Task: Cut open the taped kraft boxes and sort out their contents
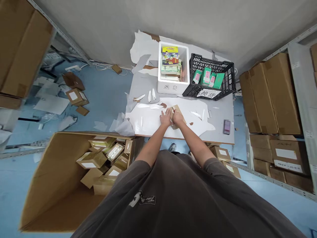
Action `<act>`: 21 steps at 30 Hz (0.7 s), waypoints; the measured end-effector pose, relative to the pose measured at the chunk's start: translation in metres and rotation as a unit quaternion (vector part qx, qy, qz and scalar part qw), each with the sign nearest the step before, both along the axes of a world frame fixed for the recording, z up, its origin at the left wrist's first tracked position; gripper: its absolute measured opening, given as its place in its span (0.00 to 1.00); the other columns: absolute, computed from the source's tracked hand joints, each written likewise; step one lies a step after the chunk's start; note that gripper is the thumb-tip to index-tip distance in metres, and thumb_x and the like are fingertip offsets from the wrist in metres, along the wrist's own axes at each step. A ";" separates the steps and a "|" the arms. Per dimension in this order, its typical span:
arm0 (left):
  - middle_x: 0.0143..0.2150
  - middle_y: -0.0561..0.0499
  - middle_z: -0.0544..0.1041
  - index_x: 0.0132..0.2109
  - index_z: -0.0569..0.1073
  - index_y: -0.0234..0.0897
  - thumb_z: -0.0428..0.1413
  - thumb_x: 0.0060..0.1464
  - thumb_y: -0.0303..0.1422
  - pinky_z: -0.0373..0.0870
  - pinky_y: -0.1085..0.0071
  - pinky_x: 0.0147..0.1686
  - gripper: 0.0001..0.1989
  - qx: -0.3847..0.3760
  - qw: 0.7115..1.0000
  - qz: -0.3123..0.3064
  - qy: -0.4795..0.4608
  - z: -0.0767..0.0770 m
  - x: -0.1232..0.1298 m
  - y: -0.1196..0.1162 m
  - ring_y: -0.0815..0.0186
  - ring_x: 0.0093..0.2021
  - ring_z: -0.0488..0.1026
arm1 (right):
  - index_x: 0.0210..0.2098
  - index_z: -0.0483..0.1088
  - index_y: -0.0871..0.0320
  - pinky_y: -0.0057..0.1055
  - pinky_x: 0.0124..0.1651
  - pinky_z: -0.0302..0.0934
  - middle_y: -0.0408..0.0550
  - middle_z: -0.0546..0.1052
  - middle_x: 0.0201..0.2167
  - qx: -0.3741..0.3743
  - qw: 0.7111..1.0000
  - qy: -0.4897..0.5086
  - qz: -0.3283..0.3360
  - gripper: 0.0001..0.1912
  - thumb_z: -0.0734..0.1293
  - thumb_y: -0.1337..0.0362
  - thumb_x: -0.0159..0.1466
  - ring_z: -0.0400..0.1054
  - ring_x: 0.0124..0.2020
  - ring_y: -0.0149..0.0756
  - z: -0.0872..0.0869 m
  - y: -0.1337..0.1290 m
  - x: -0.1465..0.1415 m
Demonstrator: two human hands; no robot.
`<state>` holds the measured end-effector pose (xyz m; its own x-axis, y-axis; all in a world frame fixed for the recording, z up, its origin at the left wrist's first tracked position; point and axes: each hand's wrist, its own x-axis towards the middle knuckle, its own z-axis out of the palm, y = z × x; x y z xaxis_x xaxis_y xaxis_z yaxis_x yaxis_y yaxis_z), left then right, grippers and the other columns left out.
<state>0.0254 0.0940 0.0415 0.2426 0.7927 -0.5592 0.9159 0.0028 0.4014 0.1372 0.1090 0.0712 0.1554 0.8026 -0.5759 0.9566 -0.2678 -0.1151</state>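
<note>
A small brown cardboard box (182, 119) with shiny tape on it lies on the white-covered table (153, 124), near its front edge. My left hand (165, 118) rests at the box's left side with its fingers spread. My right hand (177, 117) is over the box, its fingers curled closed against the taped part; whatever they pinch is too small to make out. Torn white paper pieces (149, 96) and brown scraps lie around the box.
Behind stand a white foam box (173, 87) of colourful packs and a black crate (229, 81) of green boxes. A phone (226, 127) lies at the right. A large carton (44, 185) of parcels stands at the lower left; shelves (300, 76) with cartons at the right.
</note>
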 end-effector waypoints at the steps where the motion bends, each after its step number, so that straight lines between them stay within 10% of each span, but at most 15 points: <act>1: 0.87 0.56 0.31 0.84 0.41 0.55 0.71 0.49 0.55 0.52 0.39 0.78 0.66 -0.001 1.000 -0.007 0.021 0.002 0.000 0.000 0.34 0.84 0.32 | 0.74 0.59 0.64 0.38 0.63 0.66 0.70 0.79 0.62 -0.007 1.000 -0.005 0.011 0.43 0.78 0.57 0.68 0.76 0.65 0.53 0.002 0.004 0.002; 9: 0.87 0.58 0.32 0.84 0.41 0.61 0.71 0.50 0.56 0.57 0.38 0.75 0.65 0.000 0.999 -0.009 0.046 0.011 -0.002 0.000 0.32 0.84 0.34 | 0.69 0.68 0.63 0.36 0.58 0.70 0.70 0.80 0.60 -0.056 0.997 -0.005 0.044 0.44 0.85 0.62 0.58 0.78 0.63 0.55 0.012 0.008 0.018; 21: 0.87 0.52 0.33 0.84 0.41 0.54 0.72 0.48 0.59 0.54 0.39 0.77 0.69 0.018 0.996 -0.029 0.083 0.005 0.007 0.002 0.30 0.83 0.32 | 0.64 0.73 0.62 0.42 0.47 0.76 0.71 0.82 0.55 -0.139 0.989 0.016 0.052 0.21 0.67 0.69 0.72 0.85 0.43 0.53 0.037 -0.101 0.079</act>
<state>0.0326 0.0962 0.0467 0.1943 0.8001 -0.5675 0.9681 -0.0630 0.2426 0.2161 0.0079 0.1083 0.0576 0.6238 -0.7795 0.9777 -0.1933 -0.0824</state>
